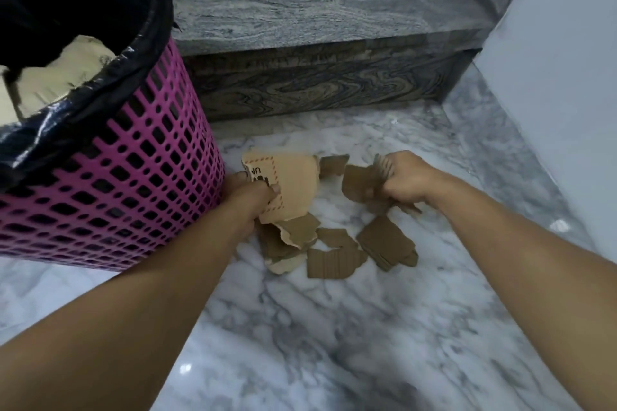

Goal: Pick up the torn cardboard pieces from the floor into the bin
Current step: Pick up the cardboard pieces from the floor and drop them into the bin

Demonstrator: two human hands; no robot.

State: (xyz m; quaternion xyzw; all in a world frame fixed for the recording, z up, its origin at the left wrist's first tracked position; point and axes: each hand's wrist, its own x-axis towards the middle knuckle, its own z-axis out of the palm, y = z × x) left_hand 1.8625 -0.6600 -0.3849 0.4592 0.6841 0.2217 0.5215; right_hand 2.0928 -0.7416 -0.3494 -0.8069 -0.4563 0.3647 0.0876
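Note:
Several torn brown cardboard pieces (337,259) lie on the white marble floor in front of me. My left hand (253,193) grips a large printed cardboard piece (293,183) just beside the bin. My right hand (400,177) is closed on a bunch of smaller cardboard pieces (359,182), a little right of the pile. The pink mesh bin (133,183) stands at the left, lined with a black bag (100,110); cardboard scraps (56,80) show inside it.
A grey granite step (317,27) rises just behind the pile, with its dark riser (317,83) facing me. A pale wall (561,60) closes the right side. Marble floor (334,344) stretches toward me between my forearms.

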